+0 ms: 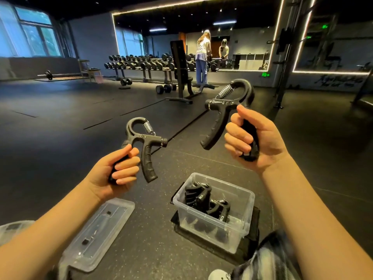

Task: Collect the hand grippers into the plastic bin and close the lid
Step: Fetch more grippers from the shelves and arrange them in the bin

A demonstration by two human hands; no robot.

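Well above the floor (pixel 60 118), two hand grippers are held up, one in each hand. The lower hand gripper (pixel 144 142) is in the left hand (pixel 119 170), whose fingers curl round one handle. Its other ribbed handle hangs free to the right, and the spring and arched top point upward. The upper hand gripper (pixel 224 110) is in the right hand (pixel 252 138), with fingers and thumb wrapped round one handle. Its free handle juts down and left, and the spring loop rises above the fist. Both are black, with a bare metal coil and a knurled knob at the side.

Below, between the forearms, stands the clear plastic bin (pixel 201 221), open, with more black grippers (pixel 201 199) piled inside. It rests on a black pad (pixel 250 245). Its clear lid (pixel 101 231) lies flat on the floor to the left, apart from the bin.

The floor is dark rubber matting. Beyond are a bench (pixel 181 77), a dumbbell rack (pixel 141 64), a wall mirror (pixel 242 37) edged with light strips, a person (pixel 201 61) standing by the rack, and windows (pixel 34 33) at the left.
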